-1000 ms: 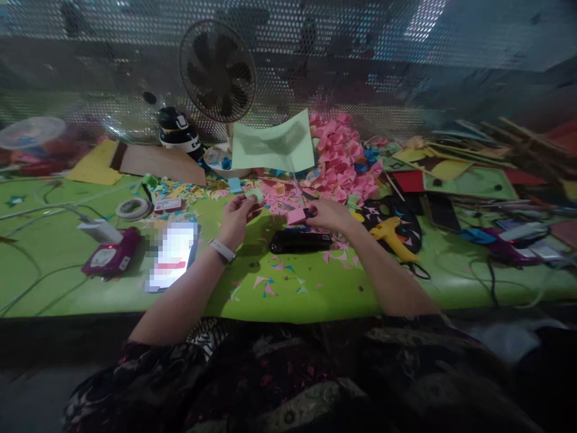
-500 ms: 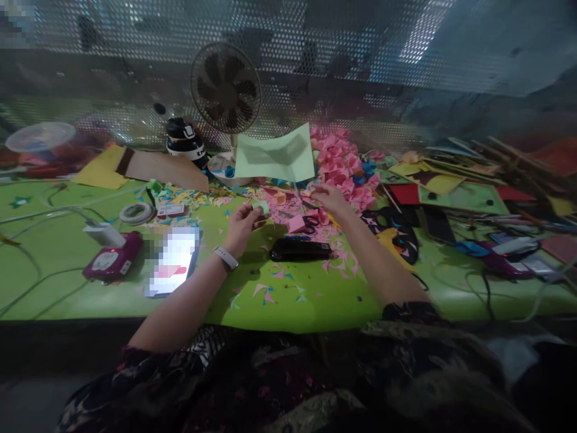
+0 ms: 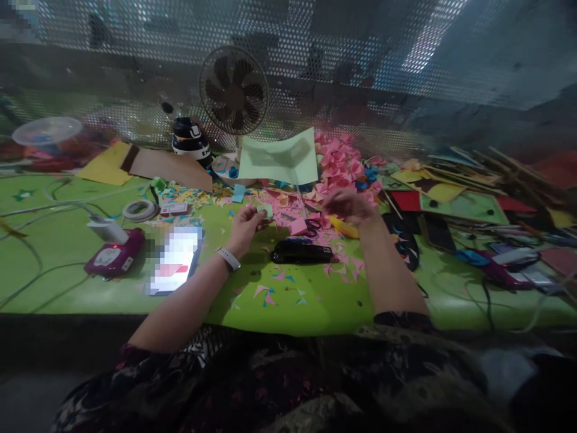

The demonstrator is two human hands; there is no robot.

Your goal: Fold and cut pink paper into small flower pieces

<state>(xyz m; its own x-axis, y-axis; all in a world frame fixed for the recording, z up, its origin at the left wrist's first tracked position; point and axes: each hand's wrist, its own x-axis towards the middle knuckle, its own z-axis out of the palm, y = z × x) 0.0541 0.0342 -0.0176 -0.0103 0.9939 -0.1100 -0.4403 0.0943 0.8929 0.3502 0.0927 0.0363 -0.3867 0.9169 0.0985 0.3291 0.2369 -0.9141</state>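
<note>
My left hand (image 3: 246,228), a white band on its wrist, pinches a small pale green paper piece (image 3: 265,211) above the table. My right hand (image 3: 354,207) hovers at the front of a heap of pink folded paper pieces (image 3: 340,162); motion smears its fingers, and I cannot make out anything in them. Just below it lies a yellow object (image 3: 343,227). Between the hands are black-handled scissors (image 3: 313,227) and a pink paper block (image 3: 298,227). A black stapler (image 3: 302,252) lies closer to me. Behind, a large pale green sheet (image 3: 279,159) stands tilted.
Paper scraps cover much of the green table (image 3: 270,316). At left are a lit phone (image 3: 175,261), a purple power box (image 3: 116,252) with cables, and a tape roll (image 3: 139,210). A fan (image 3: 234,90) and dark bottle (image 3: 192,144) stand behind; card sheets (image 3: 460,207) pile up right.
My right hand has drawn back to the right, away from the pink scraps by the green sheet. My left hand keeps its pinch on the green paper piece, which shows more fully.
</note>
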